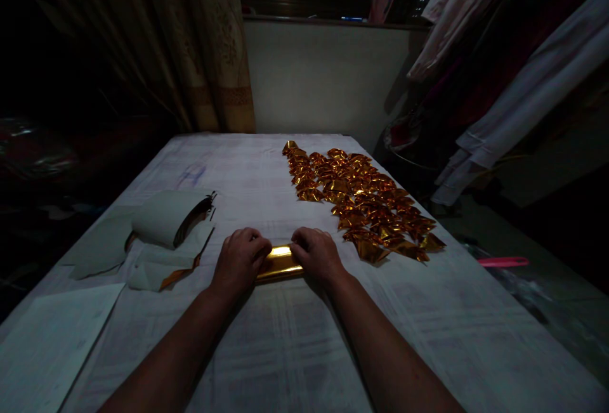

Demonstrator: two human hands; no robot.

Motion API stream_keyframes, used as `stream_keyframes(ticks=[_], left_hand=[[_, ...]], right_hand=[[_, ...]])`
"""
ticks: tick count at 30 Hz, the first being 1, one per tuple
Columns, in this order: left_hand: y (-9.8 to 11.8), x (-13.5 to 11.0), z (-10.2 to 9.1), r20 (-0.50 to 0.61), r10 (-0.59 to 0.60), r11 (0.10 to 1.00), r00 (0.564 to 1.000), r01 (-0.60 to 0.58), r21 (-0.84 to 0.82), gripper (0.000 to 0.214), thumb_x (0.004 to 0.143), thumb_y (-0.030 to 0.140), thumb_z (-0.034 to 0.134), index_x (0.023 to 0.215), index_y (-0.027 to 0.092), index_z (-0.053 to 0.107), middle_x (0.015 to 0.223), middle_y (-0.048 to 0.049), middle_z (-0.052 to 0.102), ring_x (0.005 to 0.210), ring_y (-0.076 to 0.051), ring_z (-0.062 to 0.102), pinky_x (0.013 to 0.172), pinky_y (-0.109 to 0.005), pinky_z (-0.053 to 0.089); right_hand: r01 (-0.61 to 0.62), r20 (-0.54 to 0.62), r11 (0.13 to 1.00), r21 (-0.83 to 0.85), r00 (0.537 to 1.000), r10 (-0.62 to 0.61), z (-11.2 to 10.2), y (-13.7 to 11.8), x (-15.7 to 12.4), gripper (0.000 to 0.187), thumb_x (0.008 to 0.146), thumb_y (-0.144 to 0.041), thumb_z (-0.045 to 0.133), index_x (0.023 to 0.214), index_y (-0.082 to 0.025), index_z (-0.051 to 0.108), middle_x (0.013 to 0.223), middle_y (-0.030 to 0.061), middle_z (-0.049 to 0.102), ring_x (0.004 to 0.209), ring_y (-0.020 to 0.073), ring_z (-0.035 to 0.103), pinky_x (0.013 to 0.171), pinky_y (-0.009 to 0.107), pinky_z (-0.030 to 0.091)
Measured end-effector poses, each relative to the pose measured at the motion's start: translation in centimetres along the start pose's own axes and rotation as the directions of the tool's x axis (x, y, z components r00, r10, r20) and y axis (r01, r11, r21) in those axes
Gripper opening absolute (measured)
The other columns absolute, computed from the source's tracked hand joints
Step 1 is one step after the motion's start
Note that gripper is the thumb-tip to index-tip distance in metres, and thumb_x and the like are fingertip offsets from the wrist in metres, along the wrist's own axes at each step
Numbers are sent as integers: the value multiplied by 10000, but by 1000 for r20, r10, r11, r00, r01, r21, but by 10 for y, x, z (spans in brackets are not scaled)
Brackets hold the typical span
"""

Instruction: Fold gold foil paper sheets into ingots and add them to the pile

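Note:
A strip of shiny gold foil paper [280, 264], folded into a long flat band, lies across the table in front of me. My left hand [242, 257] grips its left end with curled fingers. At the other end, my right hand [318, 252] is closed on it the same way, thumb toward the middle. The ends of the strip are hidden under my hands. To the right, many folded gold foil pieces [361, 197] sit in rows. On the left lies a curled stack of paper sheets [164, 213], pale on the upper side, with a loose sheet [164, 267] showing gold at its edge.
A pale checked cloth covers the table [285, 349]. A flat white sheet [61, 343] rests at its left front. Beyond the far edge are a curtain [209, 51] and a wall [323, 77]. Clothes [518, 102] hang at right, above a pink handle [503, 262].

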State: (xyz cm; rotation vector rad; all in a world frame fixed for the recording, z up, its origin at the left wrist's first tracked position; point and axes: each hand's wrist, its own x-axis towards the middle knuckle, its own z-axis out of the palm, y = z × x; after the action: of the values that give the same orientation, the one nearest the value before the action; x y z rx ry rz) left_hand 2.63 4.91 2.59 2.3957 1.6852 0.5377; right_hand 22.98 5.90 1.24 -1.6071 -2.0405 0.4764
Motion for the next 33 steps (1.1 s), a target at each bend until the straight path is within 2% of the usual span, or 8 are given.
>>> stream_keyframes(ticks=[4,12,15,19,23,28,33], left_hand=[[-4,0,-2,44,15,998,999,-13,-57,144,875,251,616,922,280,749,999,-35,692,984,-251,594,886,-407,399],[-6,-2,-5,76,5,996,997,2,-88,141,845,318,672,962,304,750,1041,-22,681,1034,-259,584,929,-416,387],[-4,-2,-4,68,1,997,998,4,-73,148,848,326,672,971,297,749,1042,-28,682,1034,-261,584,935,-415,386],[-5,-3,-2,73,-6,999,997,10,-53,154,862,329,663,984,285,747,1052,-38,681,1041,-265,583,929,-418,386],[-6,-3,-1,75,-1,998,997,7,-69,163,868,314,655,1001,282,743,1064,-40,676,1056,-262,578,938,-419,382],[-5,-4,-1,64,-9,997,998,14,-79,156,858,319,659,982,282,745,1046,-34,674,1041,-262,573,927,-419,387],[-5,-3,-1,71,-4,998,997,8,-59,137,864,319,664,973,289,742,1036,-29,670,1038,-261,576,925,-417,391]], right_hand=[[17,22,1000,13,1000,-18,1,2,2,81,837,-173,645,824,-233,696,847,-1,713,840,179,603,779,302,363],[14,10,997,79,1000,-15,-4,4,4,151,847,-143,662,917,-237,758,931,32,721,890,182,634,813,295,443],[120,-2,993,21,993,-120,-9,-6,2,165,875,-158,664,969,-243,769,968,46,721,958,201,625,853,316,436],[280,169,955,-100,950,-261,-8,-21,-2,125,914,-247,659,965,-250,774,973,48,727,945,208,609,824,325,410],[266,290,955,-131,932,-220,-7,-28,-6,129,923,-260,645,960,-243,768,930,33,726,862,181,616,745,296,384],[201,319,969,-146,936,-146,-12,-33,-12,78,875,-282,699,893,-236,759,934,33,727,875,189,624,717,285,367],[165,344,970,-177,934,-96,-15,-39,-18,99,890,-291,674,908,-229,749,974,37,734,897,191,631,720,285,353]])
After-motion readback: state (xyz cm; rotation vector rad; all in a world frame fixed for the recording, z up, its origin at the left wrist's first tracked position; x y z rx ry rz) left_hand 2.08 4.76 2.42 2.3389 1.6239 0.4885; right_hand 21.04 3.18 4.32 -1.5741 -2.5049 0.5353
